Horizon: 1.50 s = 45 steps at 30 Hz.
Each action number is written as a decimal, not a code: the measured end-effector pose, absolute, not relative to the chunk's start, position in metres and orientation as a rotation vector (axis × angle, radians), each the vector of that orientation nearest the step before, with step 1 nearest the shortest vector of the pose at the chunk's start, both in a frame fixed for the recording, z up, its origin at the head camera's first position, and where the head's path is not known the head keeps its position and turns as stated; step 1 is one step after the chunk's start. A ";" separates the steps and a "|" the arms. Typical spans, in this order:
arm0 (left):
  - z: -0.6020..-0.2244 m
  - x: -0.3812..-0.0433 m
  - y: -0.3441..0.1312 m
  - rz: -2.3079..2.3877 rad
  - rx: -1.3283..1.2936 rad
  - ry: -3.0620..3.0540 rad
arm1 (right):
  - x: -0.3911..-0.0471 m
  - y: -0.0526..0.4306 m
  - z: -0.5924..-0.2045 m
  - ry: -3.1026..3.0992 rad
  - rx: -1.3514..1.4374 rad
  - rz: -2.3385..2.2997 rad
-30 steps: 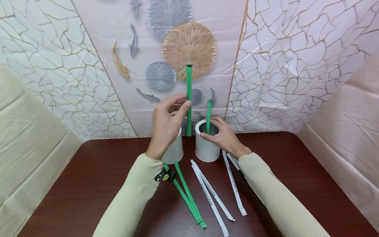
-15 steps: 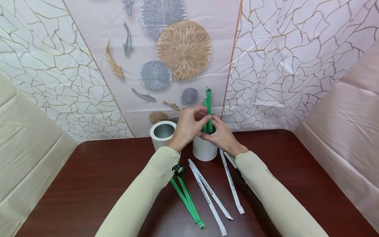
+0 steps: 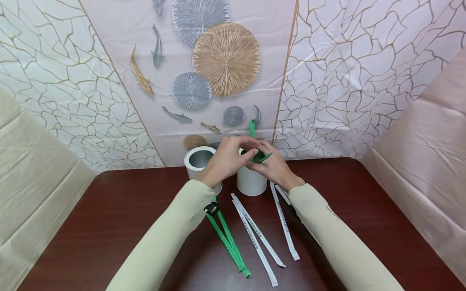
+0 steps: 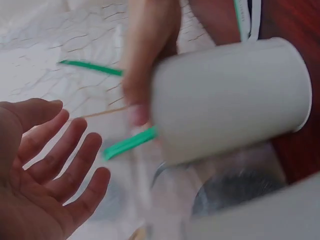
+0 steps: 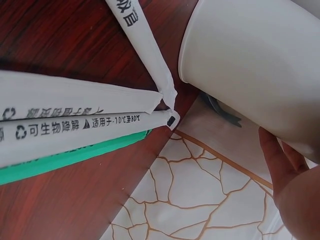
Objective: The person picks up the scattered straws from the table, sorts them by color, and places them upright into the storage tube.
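My right hand (image 3: 277, 169) holds the right-hand white can (image 3: 251, 182) at its rim, thumb in front and fingers behind. Two green paper-wrapped straws stick out of that can: one rises upright (image 3: 252, 127), the other (image 3: 266, 157) tilts toward my right hand. My left hand (image 3: 227, 159) hovers over the can's mouth. In the left wrist view this hand (image 4: 55, 175) has loosely bent fingers with nothing between them, apart from the nearer straw (image 4: 130, 143). The left-hand white can (image 3: 192, 173) stands beside it, partly hidden by my left wrist.
Two green straws (image 3: 227, 238) lie in front of the left can, partly under my left wrist. Several white-wrapped straws (image 3: 256, 238) lie to their right. In the right wrist view, a green straw (image 5: 75, 156) lies alongside white ones (image 5: 75, 132). A patterned cloth (image 3: 145, 121) hangs behind the table.
My left hand carried a green straw rightward to the right-hand can and let go of it there. The straw now leans against the rim. My right hand has kept its hold on the can.
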<state>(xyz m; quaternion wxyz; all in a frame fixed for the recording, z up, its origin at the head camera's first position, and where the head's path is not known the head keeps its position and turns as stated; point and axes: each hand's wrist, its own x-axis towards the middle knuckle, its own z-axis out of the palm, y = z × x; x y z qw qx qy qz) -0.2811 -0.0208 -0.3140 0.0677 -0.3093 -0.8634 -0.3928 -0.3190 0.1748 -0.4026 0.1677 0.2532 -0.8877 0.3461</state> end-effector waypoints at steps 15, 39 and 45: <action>-0.357 -0.206 -0.123 -1.320 -0.264 -2.875 | -0.320 0.172 -0.402 -2.553 0.677 1.012; -0.422 -0.181 -0.131 -0.964 -0.031 -3.254 | -0.321 0.172 -0.399 -2.529 0.687 1.008; -0.423 -0.174 -0.136 -0.946 -0.011 -3.237 | -0.322 0.171 -0.404 -2.501 0.708 1.027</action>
